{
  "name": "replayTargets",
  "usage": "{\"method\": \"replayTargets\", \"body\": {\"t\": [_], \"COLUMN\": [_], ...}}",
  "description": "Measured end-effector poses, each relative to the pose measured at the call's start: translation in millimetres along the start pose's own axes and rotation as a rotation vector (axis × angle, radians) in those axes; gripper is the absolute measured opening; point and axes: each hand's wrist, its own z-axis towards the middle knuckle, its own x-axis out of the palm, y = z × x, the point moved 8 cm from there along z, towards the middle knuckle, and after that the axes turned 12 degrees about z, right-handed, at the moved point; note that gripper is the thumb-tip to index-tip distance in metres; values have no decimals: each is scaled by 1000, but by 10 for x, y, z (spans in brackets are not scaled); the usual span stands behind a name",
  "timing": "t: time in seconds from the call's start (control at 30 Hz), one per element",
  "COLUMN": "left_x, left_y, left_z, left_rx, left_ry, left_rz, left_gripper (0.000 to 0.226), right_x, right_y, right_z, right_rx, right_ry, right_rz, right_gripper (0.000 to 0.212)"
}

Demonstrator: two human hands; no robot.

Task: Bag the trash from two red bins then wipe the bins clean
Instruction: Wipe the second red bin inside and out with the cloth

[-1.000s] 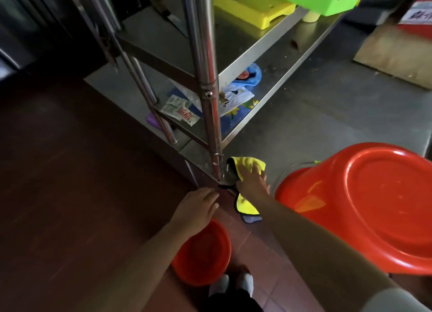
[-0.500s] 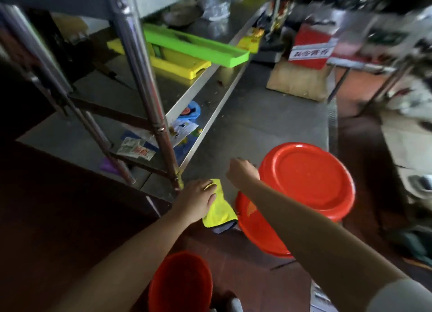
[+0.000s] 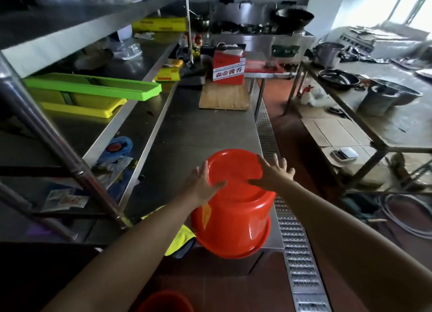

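Both hands have left the yellow cloth (image 3: pixel 181 238) at lower centre and moved to the upturned red bin (image 3: pixel 233 209) mid-frame. The left hand (image 3: pixel 202 183) and right hand (image 3: pixel 272 172) press its base with fingers spread wide, gripping nothing. Repositioning seems likely before wiping; the second bin (image 3: pixel 164 302) sits at the bottom edge.

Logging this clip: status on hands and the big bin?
Both hands, left hand and right hand, open on upturned red bin. Yellow cloth beside it, untouched. Second red bin on floor.

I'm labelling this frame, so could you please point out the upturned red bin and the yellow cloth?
upturned red bin (image 3: pixel 233 220): head view, on its side wall.
yellow cloth (image 3: pixel 184 238): head view, on its visible fold.
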Motion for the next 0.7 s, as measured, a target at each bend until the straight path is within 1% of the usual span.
{"method": "replayTargets", "body": {"t": [0.07,0.1,0.17,0.2,0.23,0.3,0.37,0.43,0.5,0.53,0.57,0.63,0.67,0.7], "left_x": [197,266,330,339,344,336,294,247,179,135,85,4,15,61], "left_y": [-25,-31,-48,-61,-86,-145,-244,-401,-553,-595,-617,-599,-566,-524], "left_z": [69,94,115,104,84,21,-57,-165,-281,-345,-420,-595,-690,-786], "left_rx": [-120,-166,-224,-237,-240,-228,-198,-155,-108,-101,-106,-163,-206,-246], "left_ry": [121,154,164,157,151,138,62,-11,-94,-140,-193,-306,-347,-369], "left_rz": [-146,-203,-316,-378,-433,-491,-534,-599,-625,-629,-650,-752,-791,-795], "left_gripper": [129,135,140,139,135,128,121,119,115,110,100,66,52,47], "right_x": [132,211,351,394,411,418,368,255,107,18,-78,-214,-222,-203], "right_y": [-328,-422,-507,-541,-575,-628,-707,-805,-895,-936,-970,-1020,-1056,-1093], "right_z": [41,76,136,140,144,147,118,65,4,-24,-46,-101,-145,-201], "right_rx": [91,115,127,130,124,74,19,-44,-76,-75,-72,-57,-41,-27], "right_ry": [76,113,168,187,201,221,175,96,56,38,14,-31,-37,-28], "right_rz": [192,347,709,833,886,899,932,1015,1109,1143,1158,1141,1125,1109], "right_gripper": [124,128,128,124,119,109,108,110,114,112,106,85,78,76]}}
